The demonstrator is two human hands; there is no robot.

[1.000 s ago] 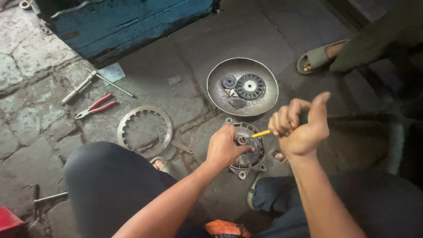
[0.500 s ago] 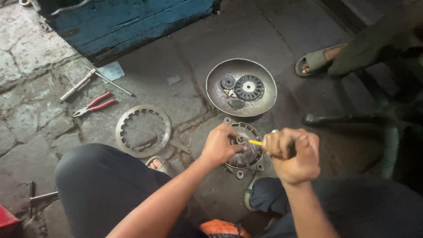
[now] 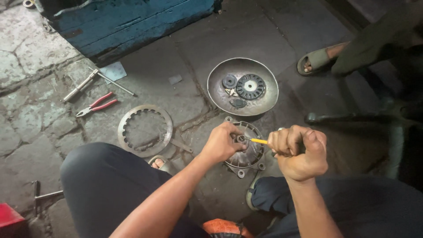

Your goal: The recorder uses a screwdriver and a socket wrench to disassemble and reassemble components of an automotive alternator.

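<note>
A round metal clutch housing (image 3: 251, 154) lies on the stone floor between my knees. My left hand (image 3: 222, 143) rests on its left side, fingers pinching a small part at the hub. My right hand (image 3: 299, 152) is closed around a tool with a yellow shaft (image 3: 259, 141), whose tip points left at the hub. Beyond the housing sits a shallow metal bowl (image 3: 220, 94) holding a dark toothed disc (image 3: 250, 86) and small round parts.
A toothed metal ring (image 3: 145, 130) lies left of the housing. Red-handled pliers (image 3: 97, 105) and a steel wrench (image 3: 79, 86) lie farther left. A blue wooden box (image 3: 132, 22) stands at the back. Another person's sandalled foot (image 3: 317, 59) is at the upper right.
My right hand has dropped from a raised position down to the level of the housing, bringing the yellow tool nearly level. My left hand stays on the hub.
</note>
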